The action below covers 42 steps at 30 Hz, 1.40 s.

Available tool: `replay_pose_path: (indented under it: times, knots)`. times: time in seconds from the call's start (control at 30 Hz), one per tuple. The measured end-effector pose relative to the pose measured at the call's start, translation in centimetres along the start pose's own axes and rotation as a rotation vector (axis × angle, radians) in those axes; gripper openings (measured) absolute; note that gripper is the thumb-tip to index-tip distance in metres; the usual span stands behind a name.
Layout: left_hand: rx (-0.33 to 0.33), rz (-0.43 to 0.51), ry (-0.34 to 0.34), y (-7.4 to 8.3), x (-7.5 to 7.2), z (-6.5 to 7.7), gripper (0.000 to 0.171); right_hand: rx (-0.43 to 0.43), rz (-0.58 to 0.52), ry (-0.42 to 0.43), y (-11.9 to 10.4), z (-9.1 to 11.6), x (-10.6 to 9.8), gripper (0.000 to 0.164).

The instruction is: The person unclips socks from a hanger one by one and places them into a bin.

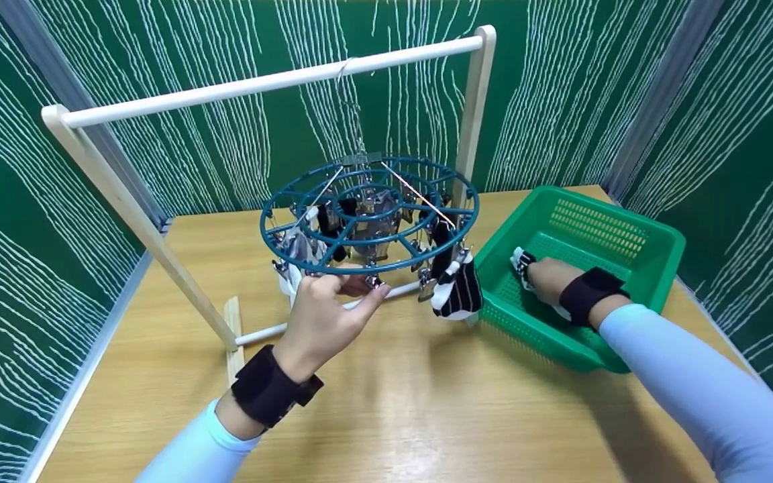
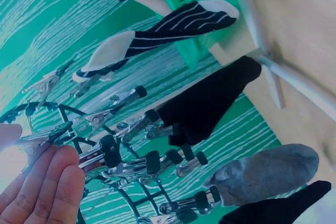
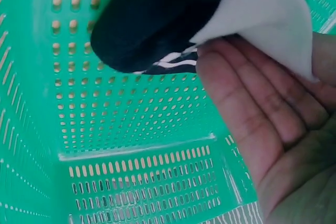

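Observation:
At the near rim of a round blue-green clip hanger (image 1: 262, 228), my left hand (image 1: 323, 325) pinches a metal clip (image 1: 373, 280) between thumb and fingers. The same clip (image 2: 44, 136) appears in the left wrist view, beside the fingers. Inside a green basket (image 1: 672, 248) on the right, my right hand (image 1: 551, 282) holds a black-and-white sock (image 3: 157, 19) that has wavy white stripes. Its thumb is hidden behind the sock. Other socks hang from the clips: a striped one (image 1: 460, 288), a black one (image 2: 210, 103) and a grey one (image 2: 268, 174).
A wooden stand carries the hanger by a hook on its white top bar (image 1: 272, 82). Its lower bar (image 1: 262, 333) runs behind my left hand. Green walls with white streaks (image 1: 561, 87) enclose the wooden table (image 1: 386, 416) at the back and sides.

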<state>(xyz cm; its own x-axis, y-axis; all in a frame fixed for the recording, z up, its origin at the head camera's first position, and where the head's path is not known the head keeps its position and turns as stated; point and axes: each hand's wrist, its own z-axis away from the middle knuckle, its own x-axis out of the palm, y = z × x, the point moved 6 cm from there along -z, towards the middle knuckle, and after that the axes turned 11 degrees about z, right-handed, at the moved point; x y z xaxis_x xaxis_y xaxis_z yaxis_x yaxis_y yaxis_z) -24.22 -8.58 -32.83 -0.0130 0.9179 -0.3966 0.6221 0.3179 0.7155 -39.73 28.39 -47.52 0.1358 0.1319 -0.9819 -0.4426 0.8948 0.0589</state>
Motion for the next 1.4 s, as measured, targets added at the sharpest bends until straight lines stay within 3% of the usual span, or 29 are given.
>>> replay_pose_path:
  times: [0.13,0.3,0.4,0.57,0.7,0.87,1.07,1.23,1.4]
  knots:
    - [0.010,-0.011,0.009,-0.1,0.0,0.2,0.014,0.001,-0.004,0.001,0.0,0.1,0.0,0.014]
    - [0.011,-0.026,0.010,0.0,-0.1,0.3,0.014,-0.020,-0.056,0.010,-0.2,0.4,-0.9,0.033]
    - [0.009,-0.023,0.009,0.0,-0.1,0.4,0.014,-0.042,-0.094,0.055,-0.5,0.9,-2.6,0.037]
    - [0.002,-0.021,0.009,-0.2,-0.1,0.4,0.014,-0.033,-0.175,0.155,-0.8,2.0,-6.6,0.021]
    - [-0.006,-0.024,0.010,-0.2,-0.1,0.5,0.014,-0.014,-0.234,0.280,-1.5,3.3,-10.2,0.024]
    - [-0.019,-0.025,0.009,-0.3,-0.2,0.5,0.015,-0.015,-0.266,0.510,-3.1,5.0,-14.1,0.028]
    - [-0.032,-0.040,0.012,-0.8,-0.3,0.6,0.014,-0.102,-0.191,0.760,-7.1,6.4,-16.5,0.036]
    - [-0.026,-0.031,0.013,-0.8,-0.3,0.5,0.013,-0.226,-0.108,0.874,-9.9,6.6,-17.5,0.047]
    - [-0.042,-0.025,0.004,-1.0,-0.3,0.6,0.015,-0.279,-0.066,0.889,-11.1,6.6,-18.1,0.048]
